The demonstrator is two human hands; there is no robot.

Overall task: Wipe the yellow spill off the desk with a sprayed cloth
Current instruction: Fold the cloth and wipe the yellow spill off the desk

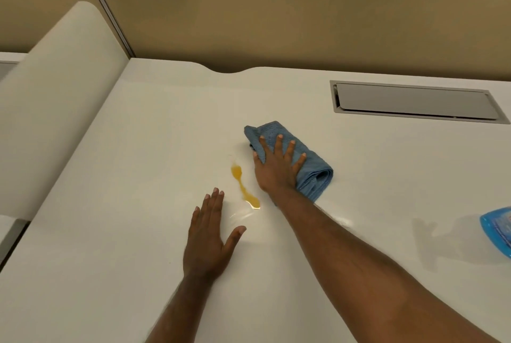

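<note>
A yellow spill (243, 186) runs as a thin streak with a blob at each end in the middle of the white desk (138, 149). Just right of it lies a folded blue cloth (309, 174). My right hand (276, 166) presses flat on the cloth, fingers spread, its left edge close beside the spill. My left hand (208, 237) rests flat and open on the desk, below and left of the spill, holding nothing.
A blue spray bottle (497, 229) lies at the right edge, partly cut off. A grey cable hatch (414, 101) is set into the desk at the back right. A tan partition (304, 19) with a "477" sign stands behind; a white rounded divider (55, 99) rises at left.
</note>
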